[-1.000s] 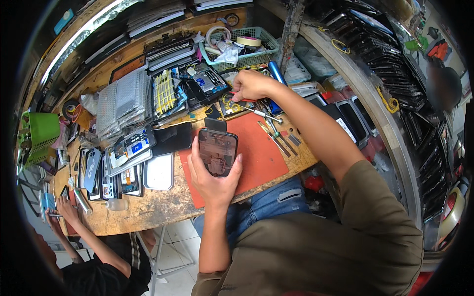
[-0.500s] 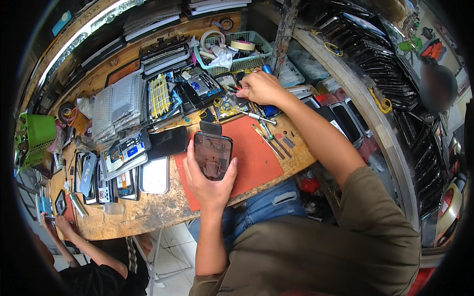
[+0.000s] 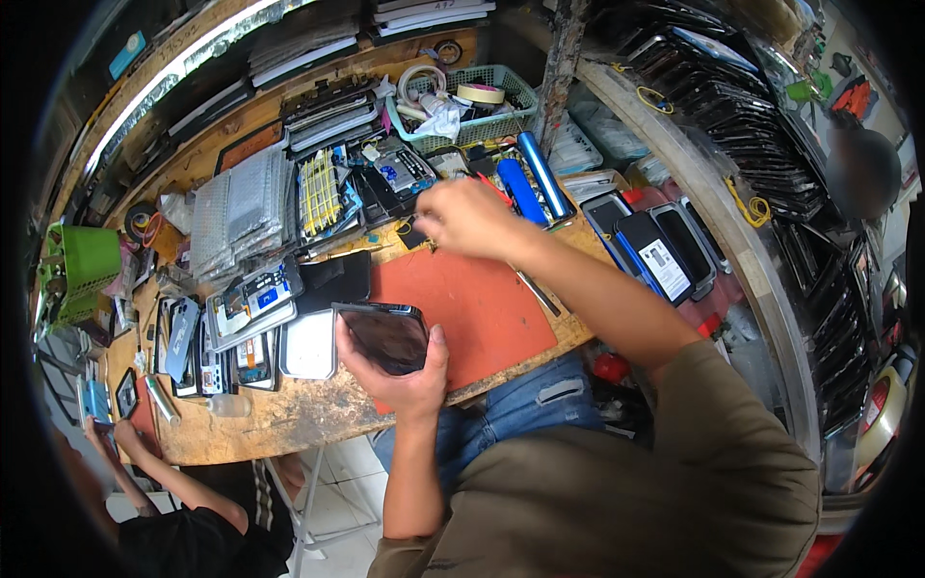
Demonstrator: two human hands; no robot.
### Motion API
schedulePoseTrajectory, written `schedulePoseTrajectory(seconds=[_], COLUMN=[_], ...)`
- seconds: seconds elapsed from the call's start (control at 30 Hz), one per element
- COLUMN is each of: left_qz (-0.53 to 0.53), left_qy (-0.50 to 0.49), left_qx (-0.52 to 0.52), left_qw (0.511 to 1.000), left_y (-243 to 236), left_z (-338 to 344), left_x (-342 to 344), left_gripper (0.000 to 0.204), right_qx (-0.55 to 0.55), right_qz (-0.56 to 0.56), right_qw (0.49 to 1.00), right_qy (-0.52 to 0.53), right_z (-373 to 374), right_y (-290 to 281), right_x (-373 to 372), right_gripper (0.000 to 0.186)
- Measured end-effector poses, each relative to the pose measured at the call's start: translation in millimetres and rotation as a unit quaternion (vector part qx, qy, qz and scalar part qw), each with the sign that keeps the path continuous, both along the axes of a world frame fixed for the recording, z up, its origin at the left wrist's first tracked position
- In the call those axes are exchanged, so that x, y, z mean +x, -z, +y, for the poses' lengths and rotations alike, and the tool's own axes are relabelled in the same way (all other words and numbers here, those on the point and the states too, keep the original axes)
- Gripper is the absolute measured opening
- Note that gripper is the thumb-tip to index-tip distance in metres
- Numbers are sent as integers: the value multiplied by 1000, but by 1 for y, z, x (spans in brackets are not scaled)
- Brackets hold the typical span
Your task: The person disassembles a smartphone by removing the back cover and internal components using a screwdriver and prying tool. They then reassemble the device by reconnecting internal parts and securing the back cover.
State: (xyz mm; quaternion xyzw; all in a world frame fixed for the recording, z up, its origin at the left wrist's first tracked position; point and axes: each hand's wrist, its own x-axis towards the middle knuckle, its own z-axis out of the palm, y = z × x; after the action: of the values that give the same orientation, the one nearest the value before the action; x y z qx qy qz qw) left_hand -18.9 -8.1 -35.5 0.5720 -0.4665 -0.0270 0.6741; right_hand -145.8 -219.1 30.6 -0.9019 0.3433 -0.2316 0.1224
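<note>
My left hand (image 3: 409, 385) grips a dark phone (image 3: 383, 335), tilted, above the near part of an orange-red mat (image 3: 487, 342). My right hand (image 3: 467, 217) is raised over the mat's back edge, fingers bent together and blurred; whatever is between them is too unclear to name. Slender tools (image 3: 540, 294) lie partly covered by my right forearm. Behind this hand are two blue cylinders (image 3: 525, 193) and crowded phone parts (image 3: 395, 169).
Stacked phones and cases (image 3: 236, 328) crowd the bench's left. A basket of tape (image 3: 501, 113) stands behind. A wooden beam (image 3: 727, 246) borders packed racks (image 3: 723, 106) on my right. At far left a co-worker's arms (image 3: 183, 482) reach onto the bench.
My right hand has moved left and toward me from the tools at the back. The phone in my left hand has tipped from upright in the picture to slanting.
</note>
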Motion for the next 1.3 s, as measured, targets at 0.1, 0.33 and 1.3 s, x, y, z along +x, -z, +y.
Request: schedulePoseTrajectory(seconds=[0.1,0.33,1.3], left_qz=[-5,-16,-100], left_qy=[-3,-3,-3], left_qx=[1,29,58], left_qw=[1000,999,993], left_y=[-1,-3,-24], left_z=[-2,-1,-12], left_x=[-1,-1,-4], left_gripper=[111,108,108], right_qx=[-46,-43,286], right_qz=[63,-39,-239], right_qw=[997,998,926], right_qy=[26,32,55], right_z=[13,-9,-37], right_y=[14,12,-55], right_x=[34,19,-58], right_gripper=[23,20,19])
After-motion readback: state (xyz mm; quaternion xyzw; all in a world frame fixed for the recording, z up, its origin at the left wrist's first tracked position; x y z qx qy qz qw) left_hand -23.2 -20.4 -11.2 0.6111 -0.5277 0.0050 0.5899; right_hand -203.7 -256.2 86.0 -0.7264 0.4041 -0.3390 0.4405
